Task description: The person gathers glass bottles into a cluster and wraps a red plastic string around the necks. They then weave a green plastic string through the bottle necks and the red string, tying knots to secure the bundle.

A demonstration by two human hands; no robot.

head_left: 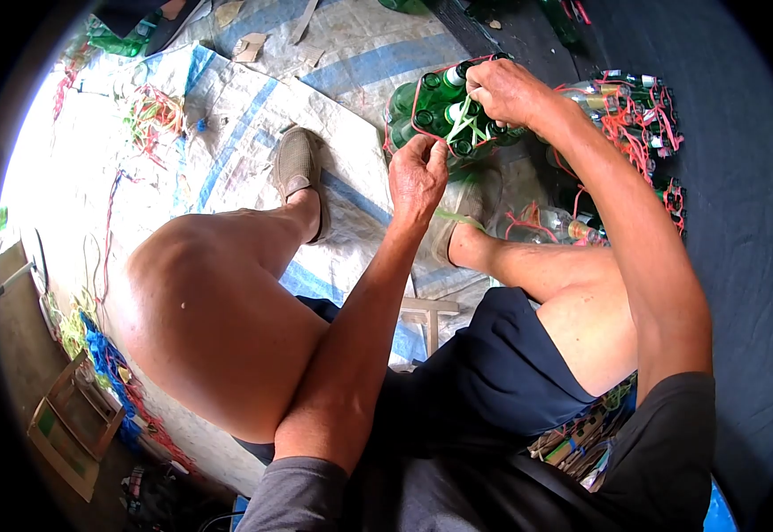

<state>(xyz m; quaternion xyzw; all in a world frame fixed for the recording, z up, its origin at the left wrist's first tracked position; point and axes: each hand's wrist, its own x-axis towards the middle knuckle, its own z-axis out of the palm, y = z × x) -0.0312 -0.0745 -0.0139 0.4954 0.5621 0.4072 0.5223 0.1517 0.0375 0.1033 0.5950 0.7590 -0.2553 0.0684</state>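
Note:
A bundle of green glass bottles [404,99] stands upright near my feet, with red string around its outside and a pale green strip [464,122] among the necks. At the bundle's near edge, my left hand [419,176] pinches the red string between thumb and fingers. My right hand [509,91] is closed at the bundle's right side, over the bottle necks; its fingertips are partly hidden, and what it grips is too small to make out. The red string runs between the two hands around the bottle tops.
More bottles tied with red string [635,115] stand at the right, beside a dark cloth surface [741,177]. Clear bottles [555,223] lie near my right foot. Tangled string [152,115] lies on the white and blue sheet [236,133]. A wooden frame [72,426] is at lower left.

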